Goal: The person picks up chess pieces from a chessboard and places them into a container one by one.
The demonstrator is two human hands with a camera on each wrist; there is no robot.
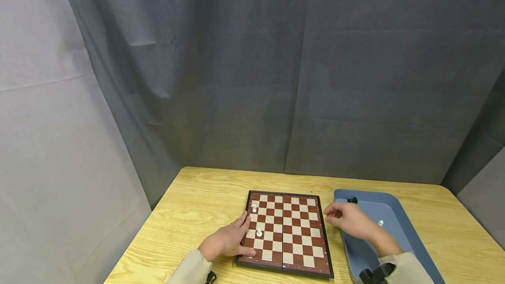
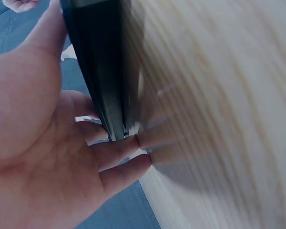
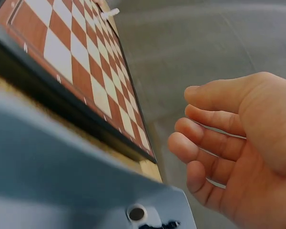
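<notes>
A brown-and-cream chessboard [image 1: 282, 231] with a dark rim lies flat on the wooden table. Two small white chess pieces stand near its left side: one chess piece [image 1: 254, 208] farther back, the other chess piece [image 1: 259, 233] nearer. My left hand [image 1: 230, 238] rests against the board's left edge, its thumb over the near left part; in the left wrist view its fingers [image 2: 121, 176] extend along the rim and touch the table. My right hand [image 1: 351, 220] hovers over the blue tray's left side, beside the board. Its fingers [image 3: 183, 145] are loosely bent with nothing between them.
The blue tray [image 1: 414, 236] stands right of the board, with a raised rim. Inside are a black piece [image 1: 352, 200] near the back and a white piece [image 1: 380, 222] farther right. Grey curtains [image 1: 355, 78] hang behind the wooden table [image 1: 205, 192].
</notes>
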